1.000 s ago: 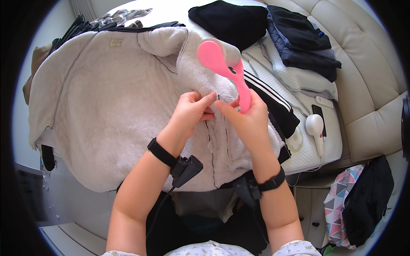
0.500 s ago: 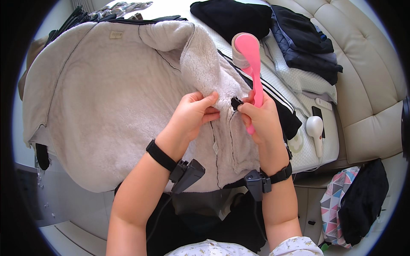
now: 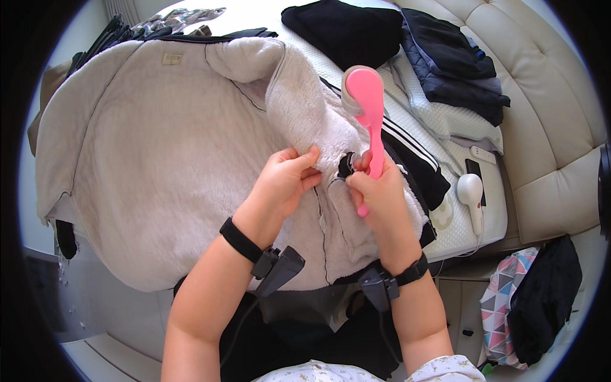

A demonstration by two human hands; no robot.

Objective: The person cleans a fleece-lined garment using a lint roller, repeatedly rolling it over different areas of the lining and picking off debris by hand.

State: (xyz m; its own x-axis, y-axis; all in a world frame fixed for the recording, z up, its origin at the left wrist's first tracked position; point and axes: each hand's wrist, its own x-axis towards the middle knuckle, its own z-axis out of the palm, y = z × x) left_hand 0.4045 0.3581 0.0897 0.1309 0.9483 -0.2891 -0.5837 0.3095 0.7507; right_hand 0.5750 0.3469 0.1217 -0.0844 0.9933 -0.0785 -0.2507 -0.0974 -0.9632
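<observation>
A coat turned to its cream fleece lining lies spread out under both my hands, its dark seams and a small label showing. My left hand is closed, pinching the fleece near the sleeve. In my right hand is a pink lint roller, its head pointing up and away from me. The thumb and fingertips of that same hand also grip the coat beside a small black fabric edge, which looks like a cuff. Part of the roller's handle is hidden by the fingers.
Folded dark clothes and a black garment lie at the back of the bed. On the right are a white handheld device with a cord, a black phone, a beige headboard and a patterned bag.
My right hand has shifted slightly left and nearer to me, with the lint roller lowered along with it. The coat edge beneath that hand has spread further right. My left hand is slightly lower.
</observation>
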